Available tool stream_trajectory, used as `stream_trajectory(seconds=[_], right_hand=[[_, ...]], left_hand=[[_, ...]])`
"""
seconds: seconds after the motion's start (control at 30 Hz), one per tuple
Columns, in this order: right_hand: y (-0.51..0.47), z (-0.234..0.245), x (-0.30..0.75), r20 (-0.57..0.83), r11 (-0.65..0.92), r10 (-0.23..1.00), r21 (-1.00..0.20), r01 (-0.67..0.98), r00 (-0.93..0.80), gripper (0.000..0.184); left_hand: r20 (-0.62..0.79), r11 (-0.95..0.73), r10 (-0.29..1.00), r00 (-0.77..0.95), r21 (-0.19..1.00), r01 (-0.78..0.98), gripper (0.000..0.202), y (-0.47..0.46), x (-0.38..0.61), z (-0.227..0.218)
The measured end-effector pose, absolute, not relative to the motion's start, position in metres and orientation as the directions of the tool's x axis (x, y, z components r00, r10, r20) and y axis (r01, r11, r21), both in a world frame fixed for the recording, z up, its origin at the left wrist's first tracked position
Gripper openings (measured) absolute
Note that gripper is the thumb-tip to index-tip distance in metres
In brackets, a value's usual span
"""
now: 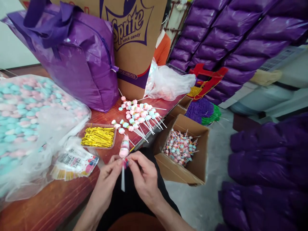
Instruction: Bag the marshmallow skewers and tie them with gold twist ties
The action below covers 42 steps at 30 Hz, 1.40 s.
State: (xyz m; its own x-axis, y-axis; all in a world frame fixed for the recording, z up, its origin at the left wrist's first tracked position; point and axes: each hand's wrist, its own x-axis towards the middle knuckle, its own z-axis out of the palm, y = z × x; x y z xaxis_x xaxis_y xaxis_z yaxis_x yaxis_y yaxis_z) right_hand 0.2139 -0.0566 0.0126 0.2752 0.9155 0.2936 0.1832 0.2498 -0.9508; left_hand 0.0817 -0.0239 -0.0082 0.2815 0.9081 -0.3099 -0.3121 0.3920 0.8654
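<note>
My left hand (pixel 109 175) and my right hand (pixel 141 175) meet in front of me, both pinched on the neck of one wrapped candy skewer (pixel 124 150). Its pink and white sweets stand upright above my fingers, and the white stick hangs down below them. Just ahead on the red-brown table (pixel 48 205) lies a clear tray of gold twist ties (pixel 98 137). A pile of unwrapped candy skewers (pixel 139 117) lies further back. A stack of printed clear wrappers (pixel 74 162) rests left of my left hand.
A big clear bag of pink and blue sweets (pixel 26 122) fills the left. A purple bag (pixel 72 57) and a Sprite stick candy carton (pixel 134 35) stand behind. An open cardboard box of wrapped skewers (pixel 181 149) sits on the floor at right, amid purple sacks (pixel 267 160).
</note>
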Motion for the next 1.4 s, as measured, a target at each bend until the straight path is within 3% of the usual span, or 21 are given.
stream_trajectory(seconds=[0.1, 0.2, 0.27, 0.33, 0.4, 0.5, 0.57, 0.63, 0.73, 0.8, 0.87, 0.93, 1.03, 1.13, 1.2, 1.3, 1.4], right_hand=[[-0.07, 0.009, 0.222, 0.069, 0.067, 0.962, -0.998, 0.015, 0.264, 0.022], [-0.086, -0.007, 0.228, -0.135, -0.108, 0.964, -0.986, -0.128, 0.227, 0.023], [-0.097, -0.024, 0.236, -0.219, -0.158, 0.928, -0.964, -0.216, 0.3, 0.024], [-0.103, -0.044, 0.254, -0.297, -0.135, 0.845, -0.924, -0.358, 0.445, 0.028], [-0.101, -0.066, 0.281, -0.375, -0.057, 0.742, -0.861, -0.506, 0.555, 0.033], [-0.086, -0.089, 0.317, -0.51, -0.006, 0.612, -0.767, -0.642, 0.604, 0.034], [-0.075, -0.091, 0.323, -0.534, -0.036, 0.562, -0.779, -0.626, 0.632, 0.032], [-0.066, -0.081, 0.307, -0.439, -0.048, 0.634, -0.844, -0.534, 0.637, 0.031], [-0.058, -0.054, 0.256, -0.184, -0.037, 0.815, -0.963, -0.268, 0.549, 0.027], [-0.053, -0.036, 0.217, -0.07, -0.049, 0.926, -0.997, -0.067, 0.37, 0.021], [-0.045, -0.024, 0.184, -0.01, -0.015, 0.977, -1.0, 0.023, 0.212, 0.018], [-0.034, -0.018, 0.159, -0.016, -0.013, 0.991, -1.0, -0.02, 0.134, 0.022], [-0.017, -0.017, 0.142, -0.127, -0.119, 0.992, -0.967, -0.223, 0.02, 0.018], [-0.009, -0.016, 0.144, -0.122, -0.098, 0.99, -0.954, -0.285, 0.067, 0.022], [-0.008, -0.016, 0.151, -0.069, -0.034, 0.988, -0.969, -0.247, 0.136, 0.024], [-0.01, -0.015, 0.161, -0.026, 0.014, 0.983, -0.975, -0.22, 0.179, 0.025], [-0.013, -0.013, 0.166, -0.02, 0.014, 0.988, -0.976, -0.217, 0.153, 0.027]], left_hand=[[-0.278, 0.34, 0.913, 0.299, 0.923, -0.179, 0.019, -0.025, 0.096, -0.007], [-0.126, 0.134, 0.957, 0.26, 0.991, -0.013, 0.014, -0.028, 0.105, -0.008], [-0.007, -0.018, 0.951, 0.31, 0.997, 0.081, 0.015, -0.028, 0.1, -0.011], [0.085, -0.131, 0.965, 0.247, 0.975, 0.177, 0.014, -0.022, 0.083, -0.015], [0.175, -0.181, 0.983, 0.048, 0.914, 0.363, 0.012, -0.013, 0.054, -0.02], [0.236, -0.056, 0.956, -0.174, 0.729, 0.682, 0.018, 0.003, 0.008, -0.028], [0.229, 0.003, 0.955, -0.187, 0.625, 0.781, 0.011, 0.012, -0.014, -0.034], [0.202, 0.017, 0.965, -0.168, 0.591, 0.807, 0.006, 0.018, -0.025, -0.04], [0.174, 0.034, 0.959, -0.223, 0.71, 0.703, 0.017, 0.022, -0.026, -0.044], [0.125, 0.045, 0.945, -0.303, 0.865, 0.499, 0.018, 0.02, -0.02, -0.041], [0.038, 0.046, 0.945, -0.325, 0.968, 0.246, 0.023, 0.014, -0.012, -0.034], [-0.021, 0.047, 0.959, -0.283, 0.995, 0.086, 0.027, 0.007, -0.002, -0.025], [0.001, 0.009, 0.969, -0.247, 0.999, 0.04, 0.028, -0.003, 0.014, -0.013], [0.046, -0.031, 0.928, -0.37, 0.998, 0.045, 0.029, -0.012, 0.028, -0.01], [-0.048, 0.033, 0.936, -0.348, 0.998, -0.049, 0.036, -0.019, 0.035, -0.01], [-0.354, 0.316, 0.935, -0.023, 0.86, -0.4, 0.041, -0.023, 0.046, -0.012], [-0.543, 0.489, 0.821, 0.176, 0.51, -0.708, 0.036, -0.015, 0.054, -0.009]])
